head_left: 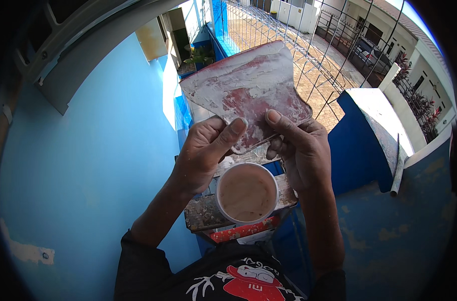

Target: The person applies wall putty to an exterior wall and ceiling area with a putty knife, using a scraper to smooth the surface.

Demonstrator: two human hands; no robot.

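Observation:
A wide, thin red putty spreader (251,93), smeared with white putty, is held up in front of me. My left hand (208,150) grips its lower left corner, thumb lying on the near face. On its lower right edge my right hand (303,150) pinches, thumb also on top; the fingers behind are partly hidden. Just below both hands a round white tub (220,200) holds beige-white putty (247,193). It stands on a putty-spattered plank or step (203,213), apart from the spreader.
A light blue wall (88,165) runs along the left, with a white patch (30,252) low on it. Beyond the spreader stands a metal wire fence (308,50). To the right are a dark blue panel (356,150) and a pipe (399,173). A red bar (243,230) lies below the tub.

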